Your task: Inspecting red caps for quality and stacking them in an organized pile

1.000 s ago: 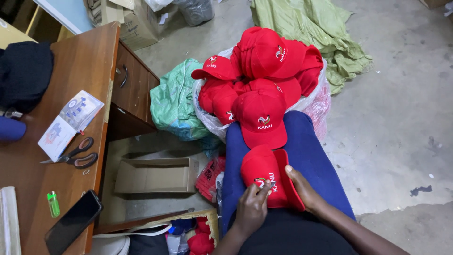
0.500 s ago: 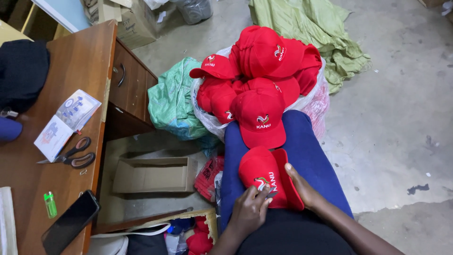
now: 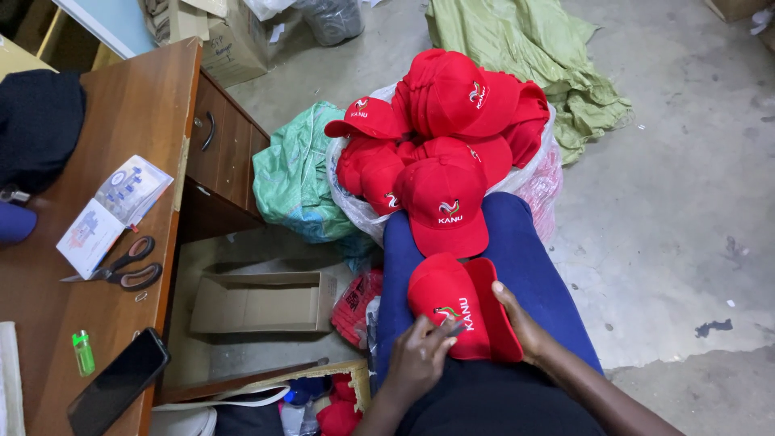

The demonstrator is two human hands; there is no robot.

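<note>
My left hand pinching small metal tool at red cap front; right hand gripping cap's brim on lap.

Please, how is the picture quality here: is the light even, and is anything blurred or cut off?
Head view: soft, even light, no strong glare; the red cap on the lap, left hand and right hand look sharp; the phone on the wooden desk reflects little; the forearms are cut off below.

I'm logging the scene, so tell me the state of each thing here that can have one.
Red cap: on the lap, held by both hands.
Left hand: fingers on the cap's crown.
Right hand: gripping the brim.
Cardboard box: open.
Scissors: closed.
Phone: screen dark.
</note>
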